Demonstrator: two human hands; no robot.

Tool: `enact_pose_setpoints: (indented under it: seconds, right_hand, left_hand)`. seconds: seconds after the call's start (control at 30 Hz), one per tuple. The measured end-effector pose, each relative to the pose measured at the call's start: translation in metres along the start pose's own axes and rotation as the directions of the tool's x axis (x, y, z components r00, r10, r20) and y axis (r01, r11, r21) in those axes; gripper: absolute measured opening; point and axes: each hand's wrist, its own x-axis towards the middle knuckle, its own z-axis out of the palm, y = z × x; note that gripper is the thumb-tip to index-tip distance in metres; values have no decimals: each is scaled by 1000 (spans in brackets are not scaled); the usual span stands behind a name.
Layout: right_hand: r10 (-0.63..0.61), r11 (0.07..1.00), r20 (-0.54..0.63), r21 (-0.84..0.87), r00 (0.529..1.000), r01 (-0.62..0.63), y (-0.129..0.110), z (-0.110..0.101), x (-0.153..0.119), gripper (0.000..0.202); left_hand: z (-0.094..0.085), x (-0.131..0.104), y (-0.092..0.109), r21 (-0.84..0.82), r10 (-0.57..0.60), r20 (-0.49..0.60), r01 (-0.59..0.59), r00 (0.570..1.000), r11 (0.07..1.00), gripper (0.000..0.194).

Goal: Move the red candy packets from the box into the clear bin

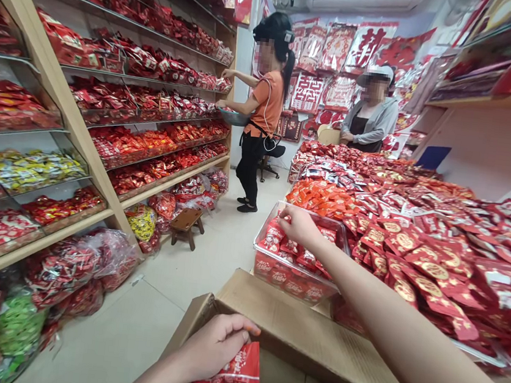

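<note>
Low in front of me, my left hand (219,344) is closed round a red candy packet (245,368) with white print. It is over an open cardboard box (270,307), in which more red packets show under the hand. My right hand (300,226) reaches across to a clear plastic bin (344,241) filled with red packets (307,259). Its fingers are curled together above the packets at the bin's near left part. Whatever is between those fingertips, if anything, I cannot make out.
Piles of red packets (416,234) cover the display table on the right. Packed shelves (149,75) line the left wall, with stuffed bags (81,264) and a wooden stool (187,225) below. One person (266,100) holds a bowl at the shelves; another (372,116) is behind the table.
</note>
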Motion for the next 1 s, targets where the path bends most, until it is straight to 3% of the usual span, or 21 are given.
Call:
enact_pose_setpoints:
  seconds: [0.1,0.17,0.37,0.57,0.63,0.7,0.77,0.87,0.93,1.0]
  right_hand:
    - [164,986,-35,-32,986,-165,7,4,8,22]
    - [198,979,-14,-34,980,-199,8,6,13,21]
    - [168,985,9,-34,986,-167,4,3,16,22]
    - [117,993,24,-37,993,-116,12,-18,-5,13]
    - [111,994,14,-13,994,-111,3,-27,-25,13]
    - [65,991,-2,113,998,-64,-16,-35,-54,16]
    - [-34,917,-18,397,999,38,-40,-37,-89,19]
    - [-116,639,23,767,993,57,-68,-30,-133,28]
    - [-74,491,40,871,996,2,-73,-23,-148,29]
    - [30,383,45,922,999,-53,-68,-20,-153,20]
  left_hand:
    - [1,1,-3,-4,4,10,-4,1000,1000,28]
    - [1,1,-4,3,-4,17,4,1000,1000,28]
    - [0,2,-4,17,18,20,-19,1000,1000,28]
    - [2,-2,-4,-3,26,11,-26,1000,1000,27]
    - [3,-4,3,-56,40,-79,-45,996,997,28]
    - [2,-5,16,-90,46,-246,-70,968,993,29]
    - [-1,-1,34,-107,63,-428,-120,901,987,27]
    - [-5,11,61,-131,124,-598,-250,792,959,24]
    - [-5,22,74,-184,157,-579,-315,800,931,25]
    - [-1,30,83,-324,165,-461,-338,872,884,27]
